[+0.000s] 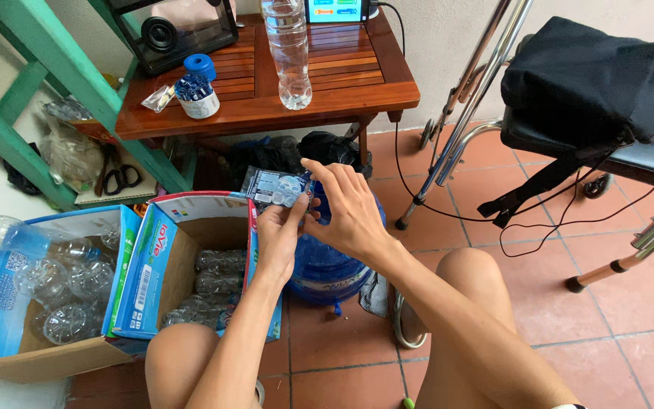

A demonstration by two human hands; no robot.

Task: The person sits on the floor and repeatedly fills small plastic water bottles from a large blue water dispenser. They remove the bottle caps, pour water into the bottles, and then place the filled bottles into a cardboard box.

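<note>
Head view: cardboard box [191, 257] beside blue water jug [327, 265], wooden table [266, 98] behind.

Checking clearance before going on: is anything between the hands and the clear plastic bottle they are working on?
Nothing visible. The left hand pinches the bottle from below, the right hand touches its end, above the blue water jug.

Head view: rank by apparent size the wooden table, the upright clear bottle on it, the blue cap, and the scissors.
1. Wooden table
2. Clear bottle
3. Scissors
4. Blue cap

The scissors lie lower, nearer the camera, so their lead over the cap is unsure.
</note>
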